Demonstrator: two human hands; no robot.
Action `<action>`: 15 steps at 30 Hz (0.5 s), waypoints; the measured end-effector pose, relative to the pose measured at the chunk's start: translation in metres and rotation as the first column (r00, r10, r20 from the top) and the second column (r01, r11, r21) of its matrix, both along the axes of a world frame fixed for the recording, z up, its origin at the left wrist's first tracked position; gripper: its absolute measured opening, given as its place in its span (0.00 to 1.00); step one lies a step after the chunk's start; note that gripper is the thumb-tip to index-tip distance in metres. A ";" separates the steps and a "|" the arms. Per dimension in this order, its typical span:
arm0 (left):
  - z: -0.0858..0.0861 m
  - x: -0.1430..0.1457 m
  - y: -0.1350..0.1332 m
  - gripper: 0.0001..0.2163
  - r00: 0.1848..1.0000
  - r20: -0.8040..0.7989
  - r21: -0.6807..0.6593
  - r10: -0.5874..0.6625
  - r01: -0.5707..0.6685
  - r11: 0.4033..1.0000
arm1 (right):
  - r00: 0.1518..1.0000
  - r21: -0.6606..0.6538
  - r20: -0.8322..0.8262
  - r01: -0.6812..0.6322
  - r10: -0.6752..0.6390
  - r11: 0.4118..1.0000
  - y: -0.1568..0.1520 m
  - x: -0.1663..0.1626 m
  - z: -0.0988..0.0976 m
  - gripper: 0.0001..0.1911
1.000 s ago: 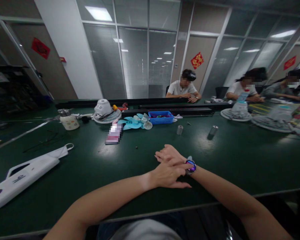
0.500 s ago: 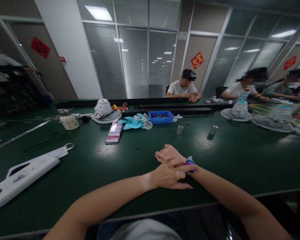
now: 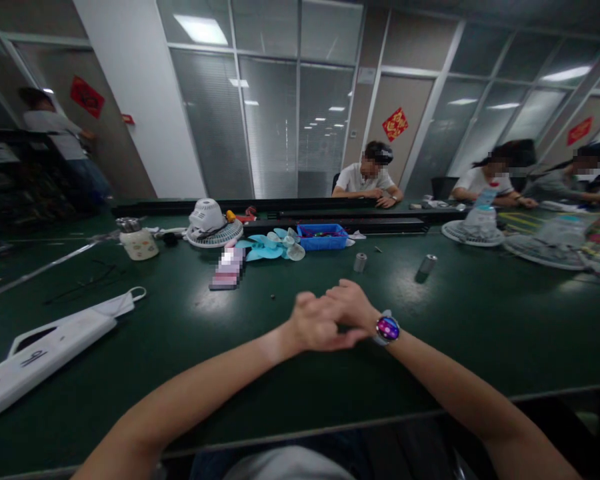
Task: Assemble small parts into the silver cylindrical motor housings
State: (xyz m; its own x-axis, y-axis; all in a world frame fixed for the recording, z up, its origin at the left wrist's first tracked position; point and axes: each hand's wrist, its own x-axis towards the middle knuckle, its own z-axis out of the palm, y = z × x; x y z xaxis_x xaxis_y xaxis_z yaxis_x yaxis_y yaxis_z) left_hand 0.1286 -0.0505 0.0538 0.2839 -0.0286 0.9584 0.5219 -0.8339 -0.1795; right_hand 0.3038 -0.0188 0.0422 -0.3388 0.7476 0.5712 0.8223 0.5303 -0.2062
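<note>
Left hand (image 3: 316,325): is overlapping the right hand (image 3: 356,303) in view, fingers curling, thumb pointing to 3 o'clock; blur is hiding whether they are pinching anything, so I cannot tell.
Right hand: is pointing toward 11 o'clock, fingers bending and partly covered; I cannot tell whether they are pressing together.
Watch (image 3: 388,328): is sitting on the right wrist, at 3 o'clock from the left hand, its pink-and-blue face glowing.
Silver cylinders (image 3: 360,262): are sitting at 1 and 2 o'clock from the hands.
Blue tray (image 3: 325,244): is sitting at 12 o'clock, small pieces filling it.
</note>
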 end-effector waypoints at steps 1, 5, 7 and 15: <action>0.015 -0.020 0.010 0.24 0.996 0.068 -0.037 0.055 -0.053 0.998 | 0.998 0.042 -0.032 0.048 -0.047 0.998 0.005 0.013 0.008 0.19; 0.039 -0.098 0.045 0.25 0.955 0.178 -0.194 0.237 -0.202 0.960 | 0.914 0.211 -0.288 0.353 -0.287 0.912 0.024 0.061 0.027 0.22; 0.024 -0.123 0.052 0.24 0.952 0.118 -0.262 0.284 -0.246 0.933 | 0.888 0.212 -0.346 0.389 -0.303 0.896 0.028 0.065 0.023 0.21; -0.046 -0.143 0.058 0.24 0.924 -0.049 -0.534 0.380 -0.346 0.772 | 0.971 -0.207 -0.082 -0.238 0.226 0.949 0.042 -0.061 -0.010 0.20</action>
State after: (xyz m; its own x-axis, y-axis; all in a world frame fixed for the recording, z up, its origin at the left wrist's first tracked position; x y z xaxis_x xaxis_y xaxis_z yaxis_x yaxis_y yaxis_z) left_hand -0.0140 0.0073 0.0082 0.1141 0.5748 0.8103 0.8003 -0.5365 0.2679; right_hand 0.2426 0.0227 0.0326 -0.4889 0.7591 0.4299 0.6655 0.6431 -0.3788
